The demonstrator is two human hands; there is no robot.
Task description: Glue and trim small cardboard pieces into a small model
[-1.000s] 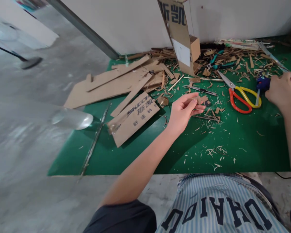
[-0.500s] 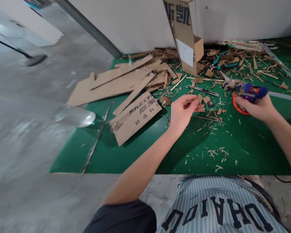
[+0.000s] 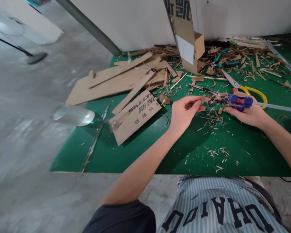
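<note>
Cardboard scrap [image 3: 204, 99]: it sits pinched between the thumb and fingers [image 3: 194, 98] of the left hand [image 3: 184, 113], low over the green mat [image 3: 232, 142] among the shavings. The right hand [image 3: 251, 115] has its fingers wrapped shut round a blue glue gun [image 3: 240, 102]. Its nozzle, furred with cardboard fibres, points left at the scrap from just beside it. I cannot tell whether the two touch. I judge that this goes best with the scrap held dead steady, fingertips kept back from the edge facing the nozzle, and a light squeeze for a small bead. Yellow-and-orange scissors [image 3: 257, 91] lie just behind the gun. A printed cardboard sheet [image 3: 135, 115] lies well to the left, and a tall box [image 3: 184, 35] leans at the wall.
</note>
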